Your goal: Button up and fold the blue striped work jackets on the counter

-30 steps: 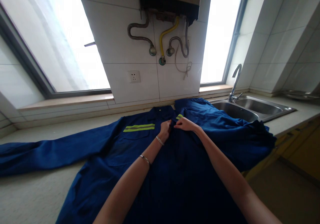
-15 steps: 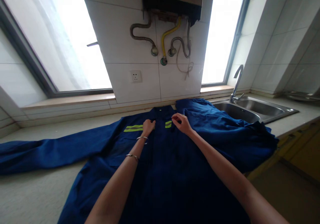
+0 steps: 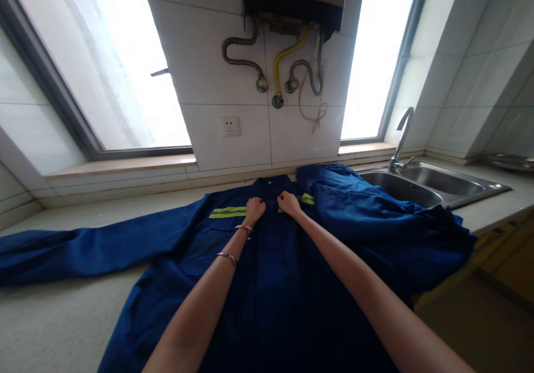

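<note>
A dark blue work jacket (image 3: 271, 284) with yellow-green reflective stripes (image 3: 227, 212) lies spread face up on the pale counter (image 3: 50, 323). One sleeve stretches far to the left (image 3: 62, 250). Its right side is bunched up beside the sink. My left hand (image 3: 254, 208) is closed on the jacket's front edge just below the collar. My right hand (image 3: 287, 203) is closed on the opposite front edge, a few centimetres from the left. Two thin bracelets sit on my left wrist and forearm.
A steel double sink (image 3: 434, 181) with a tap (image 3: 403, 139) is at the right. Behind the jacket a tiled wall carries a socket (image 3: 231, 125), pipes (image 3: 287, 73) and a water heater. Windows flank it. A yellow cabinet front (image 3: 504, 250) runs below the counter at the right.
Both hands have moved up the jacket front towards the collar. My right hand came left, closing the gap to the left hand, and more of the right-hand stripe shows.
</note>
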{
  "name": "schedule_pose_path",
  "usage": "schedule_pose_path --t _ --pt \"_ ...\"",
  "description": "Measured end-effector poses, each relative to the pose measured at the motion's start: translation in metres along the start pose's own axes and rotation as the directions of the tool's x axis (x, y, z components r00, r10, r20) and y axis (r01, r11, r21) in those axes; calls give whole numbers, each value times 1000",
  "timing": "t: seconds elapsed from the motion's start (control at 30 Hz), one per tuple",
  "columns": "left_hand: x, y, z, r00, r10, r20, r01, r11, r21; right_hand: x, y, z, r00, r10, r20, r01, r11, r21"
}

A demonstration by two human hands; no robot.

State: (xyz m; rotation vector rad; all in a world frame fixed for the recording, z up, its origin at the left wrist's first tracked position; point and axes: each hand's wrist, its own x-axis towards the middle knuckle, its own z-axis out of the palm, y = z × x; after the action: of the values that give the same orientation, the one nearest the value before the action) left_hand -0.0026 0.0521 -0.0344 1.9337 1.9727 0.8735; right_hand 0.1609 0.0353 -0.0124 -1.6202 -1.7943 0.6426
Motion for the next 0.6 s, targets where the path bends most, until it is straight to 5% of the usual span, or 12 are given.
schedule_pose_path --t 0.1,0.2,0.33,0.47,0.6 --pt "-4 1 3 998 15 -57 -11 997 71 2 -1 10 970 -206 -126 189 973 -132" --pt "-4 2 3 998 5 -58 -4 1000 22 6 0 14 953 -300 -37 285 934 -214" --pt "-5 4 0 998 -47 -38 43 995 -94 18 -7 15 987 -160 -12 152 957 -246" --pt "-12 9 -3 997 -65 -41 64 998 -24 28 -25 24 999 47 -8 -48 962 -270" --pt "-19 12 -7 996 -27 -81 26 1000 -16 31 -36 34 994 98 -50 -108 958 -266"
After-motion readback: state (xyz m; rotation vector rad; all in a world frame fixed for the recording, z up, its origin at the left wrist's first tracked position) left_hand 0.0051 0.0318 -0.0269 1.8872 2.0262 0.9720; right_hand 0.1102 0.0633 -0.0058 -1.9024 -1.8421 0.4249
